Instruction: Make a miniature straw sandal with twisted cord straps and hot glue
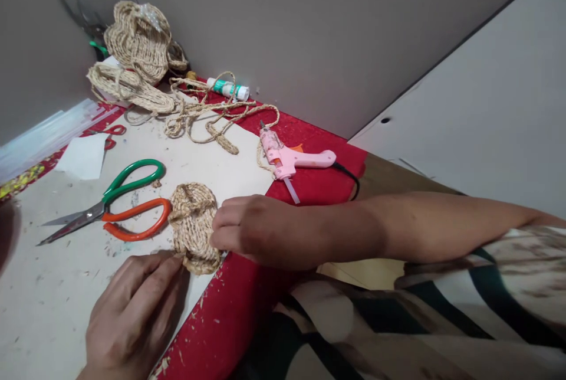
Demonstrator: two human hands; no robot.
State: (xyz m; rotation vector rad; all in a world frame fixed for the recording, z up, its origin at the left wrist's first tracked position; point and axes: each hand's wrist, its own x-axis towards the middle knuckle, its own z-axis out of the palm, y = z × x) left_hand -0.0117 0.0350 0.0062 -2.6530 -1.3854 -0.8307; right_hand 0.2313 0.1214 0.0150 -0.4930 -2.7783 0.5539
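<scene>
A small slipper-shaped piece of braided straw cord lies on the pale board near the front edge of the table. My left hand is closed at its lower left end, fingertips pressed to the rim. From the right, my right hand grips the opposite side, its fingers curled and their tips partly hidden. Just left of the piece, touching or almost touching it, rest scissors with one green and one orange handle, blades spread. A pink glue gun lies beyond my right hand, a glue stick poking from its back.
Bundles of braided straw cord are heaped in the back corner, with loose strands trailing forward. A white-and-green tube lies by the wall. Clear sticks, red-handled scissors and a white paper scrap are at the left.
</scene>
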